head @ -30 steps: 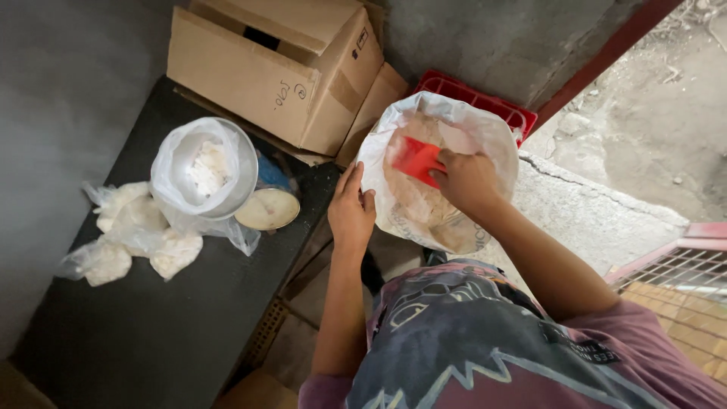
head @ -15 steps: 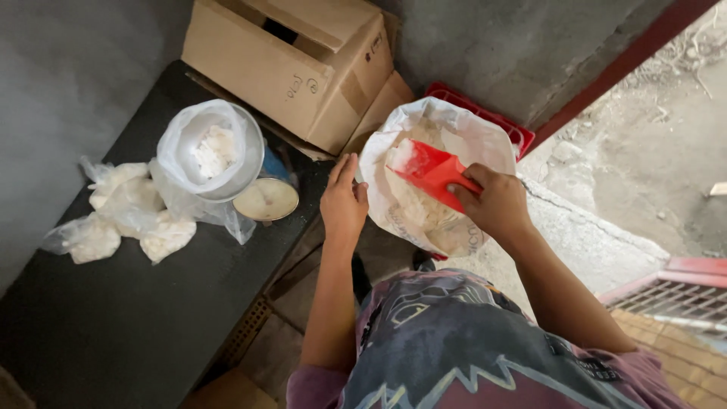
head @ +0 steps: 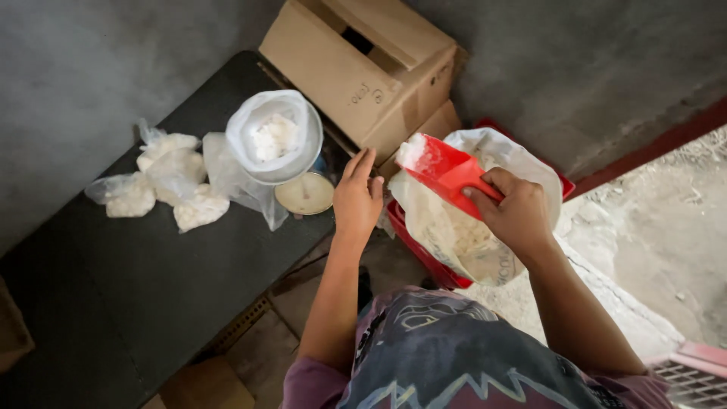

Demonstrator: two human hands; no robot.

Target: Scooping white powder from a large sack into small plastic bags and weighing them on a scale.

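Since half a second ago you have lifted the red scoop (head: 443, 171) up out of the white sack (head: 485, 227); it now hangs above the sack's left rim, toward the table. Your left hand (head: 357, 198) has let its fingers spread near the sack's edge, flat and gripping nothing; whether it touches the sack is hard to tell.

You stand over a dark table (head: 151, 288) set against a grey concrete wall. On it sits a round container lined with a clear bag (head: 274, 136) holding some white powder, a pale round lid (head: 304, 194) just beside it, and several small tied bags of white powder (head: 163, 182) to its left. A cardboard box (head: 363, 68) leans at the table's far end, and the sack sits in a red crate (head: 424, 254) on the floor.

Your right hand (head: 515, 216) is clenched around the scoop's handle. The scoop is bright red plastic, dusted white, with powder heaped at its mouth. Its long axis runs from your hand up and to the left, mouth pointing toward the box.
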